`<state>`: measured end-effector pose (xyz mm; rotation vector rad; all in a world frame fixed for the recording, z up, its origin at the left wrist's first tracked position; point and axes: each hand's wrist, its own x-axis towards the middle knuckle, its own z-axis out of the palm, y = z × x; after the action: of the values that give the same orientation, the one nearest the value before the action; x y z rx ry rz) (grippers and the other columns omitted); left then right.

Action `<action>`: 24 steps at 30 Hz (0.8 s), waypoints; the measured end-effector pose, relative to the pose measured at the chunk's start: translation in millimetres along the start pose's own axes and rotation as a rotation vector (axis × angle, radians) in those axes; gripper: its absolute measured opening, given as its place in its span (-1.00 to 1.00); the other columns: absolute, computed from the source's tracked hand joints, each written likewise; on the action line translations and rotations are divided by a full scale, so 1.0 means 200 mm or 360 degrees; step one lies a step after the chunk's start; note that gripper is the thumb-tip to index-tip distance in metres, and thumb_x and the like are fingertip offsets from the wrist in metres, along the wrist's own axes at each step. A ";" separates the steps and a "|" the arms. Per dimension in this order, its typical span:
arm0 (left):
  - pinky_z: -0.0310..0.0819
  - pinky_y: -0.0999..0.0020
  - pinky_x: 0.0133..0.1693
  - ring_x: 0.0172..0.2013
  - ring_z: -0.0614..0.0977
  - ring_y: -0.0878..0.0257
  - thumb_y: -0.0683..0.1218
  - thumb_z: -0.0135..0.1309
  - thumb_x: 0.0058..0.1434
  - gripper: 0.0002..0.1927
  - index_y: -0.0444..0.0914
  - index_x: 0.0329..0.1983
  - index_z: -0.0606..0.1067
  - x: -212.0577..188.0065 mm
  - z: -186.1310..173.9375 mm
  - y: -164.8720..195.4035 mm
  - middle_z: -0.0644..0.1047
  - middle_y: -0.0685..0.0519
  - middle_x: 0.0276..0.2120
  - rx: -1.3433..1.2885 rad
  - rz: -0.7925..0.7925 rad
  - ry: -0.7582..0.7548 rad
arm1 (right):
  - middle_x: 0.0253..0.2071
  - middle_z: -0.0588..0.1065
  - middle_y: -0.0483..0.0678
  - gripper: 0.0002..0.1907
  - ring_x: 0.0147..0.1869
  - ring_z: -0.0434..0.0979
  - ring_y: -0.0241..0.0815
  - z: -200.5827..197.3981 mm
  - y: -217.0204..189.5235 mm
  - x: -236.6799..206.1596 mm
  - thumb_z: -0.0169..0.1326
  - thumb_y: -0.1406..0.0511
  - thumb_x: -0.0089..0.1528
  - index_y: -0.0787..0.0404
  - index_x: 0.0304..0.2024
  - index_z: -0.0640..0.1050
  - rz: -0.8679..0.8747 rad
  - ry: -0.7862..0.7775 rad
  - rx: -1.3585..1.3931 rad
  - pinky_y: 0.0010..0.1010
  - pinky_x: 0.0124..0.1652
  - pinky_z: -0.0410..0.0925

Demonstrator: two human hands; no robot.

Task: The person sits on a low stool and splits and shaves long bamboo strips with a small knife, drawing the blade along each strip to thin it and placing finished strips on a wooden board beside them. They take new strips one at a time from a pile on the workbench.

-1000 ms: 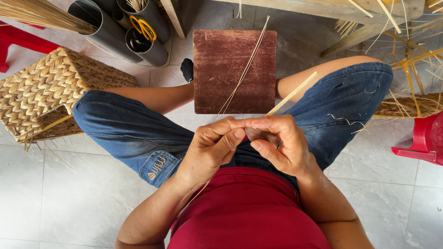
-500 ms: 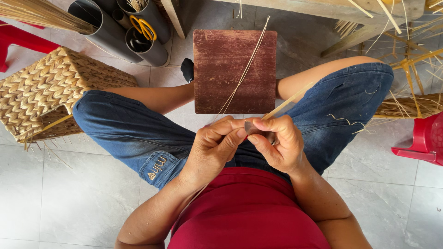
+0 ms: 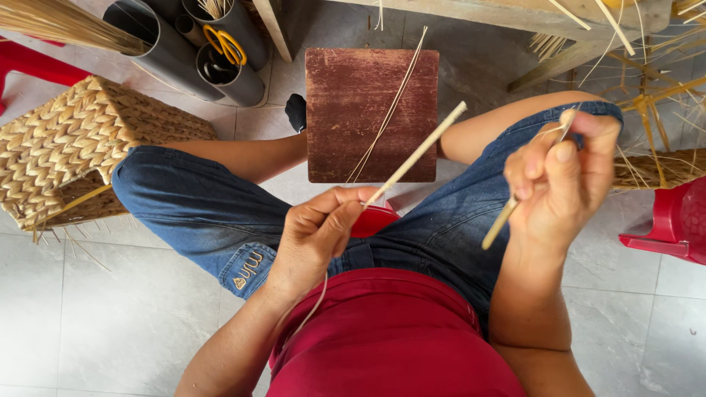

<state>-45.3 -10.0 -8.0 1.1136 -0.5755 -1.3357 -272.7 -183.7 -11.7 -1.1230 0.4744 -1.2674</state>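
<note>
Our left hand (image 3: pixel 316 239) curled tight around cane strip (image 3: pixel 415 156), long axis slanting up-right toward wooden block (image 3: pixel 371 114). Our right hand (image 3: pixel 562 180) pinches second stick (image 3: pixel 500 220), steeply diagonal.

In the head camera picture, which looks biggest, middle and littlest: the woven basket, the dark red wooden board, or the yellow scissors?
1. Woven basket, though the picture's left edge cuts it off.
2. Dark red wooden board; it looks close to the basket in size, so their order is unsure.
3. Yellow scissors, plainly smallest; only the handles show.
</note>
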 end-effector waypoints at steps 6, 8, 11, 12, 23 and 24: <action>0.32 0.65 -0.28 -0.34 0.43 0.57 -0.14 0.08 0.39 -0.76 -0.28 0.06 0.60 0.02 0.03 0.03 0.49 0.19 -0.34 0.0242 0.0318 0.0069 | -0.33 0.37 -0.09 -0.70 -0.40 0.30 -0.35 0.06 0.16 -0.29 0.05 0.27 0.48 0.24 0.22 0.42 0.0815 -0.0070 0.0471 -0.54 -0.39 0.22; 0.45 0.64 -0.14 -0.23 0.54 0.55 -0.15 0.10 0.38 -0.78 -0.31 0.03 0.59 0.02 0.03 0.04 0.56 0.13 -0.23 0.0321 0.0412 0.0070 | -0.31 0.39 -0.06 -0.67 -0.40 0.35 -0.30 0.06 0.20 -0.35 0.03 0.27 0.46 0.24 0.23 0.40 0.0956 -0.0239 0.0576 -0.49 -0.40 0.26; 0.34 0.64 -0.48 -0.50 0.41 0.56 -0.15 0.10 0.42 -0.82 -0.31 -0.02 0.62 0.02 0.02 0.04 0.48 0.15 -0.31 0.0429 0.0411 0.0177 | -0.35 0.44 0.01 -0.61 -0.47 0.38 -0.26 0.07 0.20 -0.38 0.00 0.27 0.46 0.23 0.30 0.34 0.1066 -0.0572 0.0683 -0.46 -0.45 0.28; 0.35 0.63 -0.46 -0.49 0.42 0.55 -0.15 0.08 0.43 -0.83 -0.32 -0.03 0.61 0.03 0.02 0.03 0.49 0.16 -0.29 0.0429 0.0440 0.0159 | -0.38 0.45 0.02 -0.60 -0.50 0.36 -0.29 0.07 0.19 -0.38 -0.01 0.28 0.48 0.25 0.34 0.32 0.1106 -0.0655 0.0683 -0.48 -0.47 0.26; 0.04 0.68 -0.61 -0.62 0.25 0.60 -0.08 0.05 0.43 -0.80 -0.28 0.00 0.56 0.04 0.01 -0.01 0.41 0.27 -0.54 -0.0014 -0.0055 -0.0087 | -0.43 0.48 0.03 -0.44 -0.58 0.21 -0.45 0.23 0.10 -0.22 -0.14 0.31 0.48 0.26 0.51 0.11 0.1028 -0.0878 0.0084 -0.64 -0.55 0.15; 0.12 0.65 -0.57 -0.59 0.29 0.58 -0.08 0.06 0.44 -0.80 -0.29 0.00 0.55 0.05 0.01 -0.01 0.45 0.26 -0.50 0.0087 0.0056 -0.0099 | -0.43 0.47 0.03 -0.45 -0.58 0.22 -0.43 0.24 0.11 -0.22 -0.13 0.30 0.48 0.28 0.50 0.15 0.1043 -0.0880 0.0051 -0.64 -0.55 0.15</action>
<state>-45.7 -19.5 -11.4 1.1044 -0.6776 -1.3346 -236.4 -127.0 -21.6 -1.1079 0.3530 -0.3698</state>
